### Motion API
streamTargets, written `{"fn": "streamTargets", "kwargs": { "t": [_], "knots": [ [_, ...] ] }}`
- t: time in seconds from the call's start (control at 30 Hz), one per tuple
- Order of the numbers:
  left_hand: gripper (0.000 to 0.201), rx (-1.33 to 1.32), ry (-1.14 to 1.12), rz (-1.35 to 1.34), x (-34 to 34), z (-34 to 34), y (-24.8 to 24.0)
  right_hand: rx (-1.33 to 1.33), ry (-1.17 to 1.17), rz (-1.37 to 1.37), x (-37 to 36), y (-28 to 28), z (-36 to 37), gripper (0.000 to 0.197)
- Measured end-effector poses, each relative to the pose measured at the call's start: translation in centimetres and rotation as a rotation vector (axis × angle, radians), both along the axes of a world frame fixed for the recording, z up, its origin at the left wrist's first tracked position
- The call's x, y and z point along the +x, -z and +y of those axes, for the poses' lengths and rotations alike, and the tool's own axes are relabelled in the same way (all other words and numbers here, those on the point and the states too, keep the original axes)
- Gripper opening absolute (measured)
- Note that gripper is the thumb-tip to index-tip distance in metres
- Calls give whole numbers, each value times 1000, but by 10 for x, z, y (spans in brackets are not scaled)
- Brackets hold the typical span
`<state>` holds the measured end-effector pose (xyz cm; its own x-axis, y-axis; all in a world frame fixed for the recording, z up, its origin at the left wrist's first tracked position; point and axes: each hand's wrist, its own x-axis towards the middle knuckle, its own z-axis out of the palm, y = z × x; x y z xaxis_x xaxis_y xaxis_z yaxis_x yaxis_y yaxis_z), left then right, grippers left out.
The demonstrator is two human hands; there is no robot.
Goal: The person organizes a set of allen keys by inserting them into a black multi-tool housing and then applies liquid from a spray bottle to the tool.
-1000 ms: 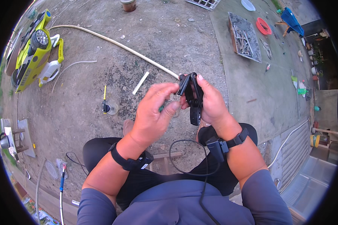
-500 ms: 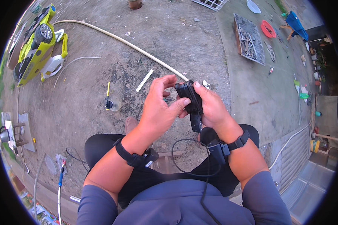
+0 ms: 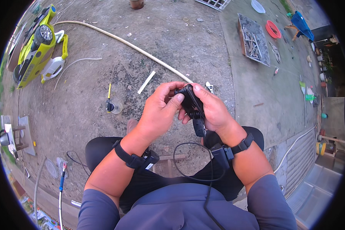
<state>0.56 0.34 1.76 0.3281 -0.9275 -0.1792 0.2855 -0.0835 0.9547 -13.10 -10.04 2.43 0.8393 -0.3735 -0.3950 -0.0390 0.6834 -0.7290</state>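
Between my hands, above my knees, is a black folding hex key set (image 3: 192,100), with slim dark pieces side by side. My left hand (image 3: 160,106) pinches its upper left edge with the thumb, fingers curled behind. My right hand (image 3: 215,111) grips its right side, thumb on the top end. A black end piece (image 3: 199,126) hangs below the grip; how it joins the set is partly hidden. Black straps with small boxes are round both wrists. From the right wrist box (image 3: 220,155) a black cable (image 3: 175,153) loops over my lap.
Beyond my hands an adjustable wrench (image 3: 209,87) and a pale hose (image 3: 142,53) lie on the ground. Ahead to the left are a white strip (image 3: 146,82) and a clear spray bottle (image 3: 116,107). A yellow-green toy car (image 3: 34,57) rests far left; a scrap tray (image 3: 254,40) lies far right.
My left thumb has moved up the hex key set to its upper edge, and the left fingers have drawn in closer. The set is turned a little; my right hand keeps its grip.
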Motion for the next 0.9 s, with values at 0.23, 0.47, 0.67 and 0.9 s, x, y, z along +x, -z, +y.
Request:
{"fn": "streamTargets", "kwargs": {
  "t": [0.23, 0.47, 0.67, 0.9],
  "knots": [
    [18, 62, -85, -21, 4, -1, 8, -12, -9, 33, -2, 2, -3, 38],
    [18, 69, -131, -68, 7, -1, 6, -209, -60, 114, -1, 0, -4, 32],
    [18, 1, -121, -309, 6, 2, 14, -493, -55, 236, 0, 15, -3, 26],
    [28, 33, -72, -162, -2, 6, 10, -680, 71, 433, -1, 27, -3, 25]
  ]
}}
